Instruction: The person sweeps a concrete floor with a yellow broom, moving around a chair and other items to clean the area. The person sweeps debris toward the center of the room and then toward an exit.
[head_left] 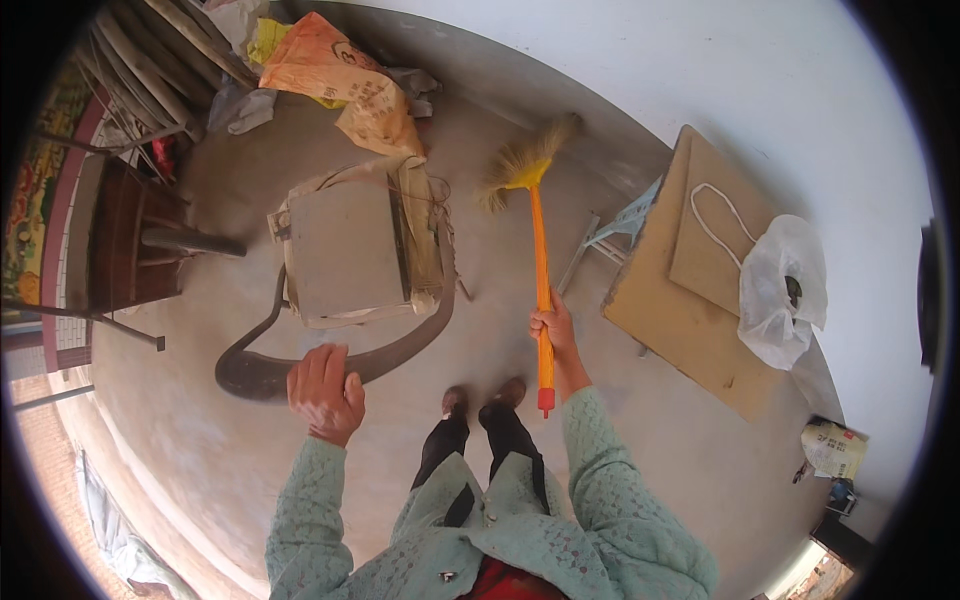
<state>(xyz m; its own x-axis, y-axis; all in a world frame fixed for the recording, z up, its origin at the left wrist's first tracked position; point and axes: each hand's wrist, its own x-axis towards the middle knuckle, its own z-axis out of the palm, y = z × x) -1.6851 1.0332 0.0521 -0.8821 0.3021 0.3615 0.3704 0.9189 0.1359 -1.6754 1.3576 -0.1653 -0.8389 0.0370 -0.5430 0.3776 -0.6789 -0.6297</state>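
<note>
My right hand (557, 330) is wrapped round the orange handle of a broom (541, 240), near its red end cap. The broom points away from me, its yellow-brown bristles by the foot of the wall and slightly blurred. To the left, my left hand (326, 392) lies over the dark curved top rail of a chair (400, 352), its fingers bent over the rail and their tips hidden. On the chair's seat lies a flat grey-brown board (345, 250) with worn cardboard at its edges.
A cardboard-topped table (650, 290) on light-blue legs stands right, bearing a white plastic bag (785, 290). Orange sacks (330, 65) lie at the far wall. Wooden poles (150, 60) and a dark wooden stool-like piece (130, 235) are at left.
</note>
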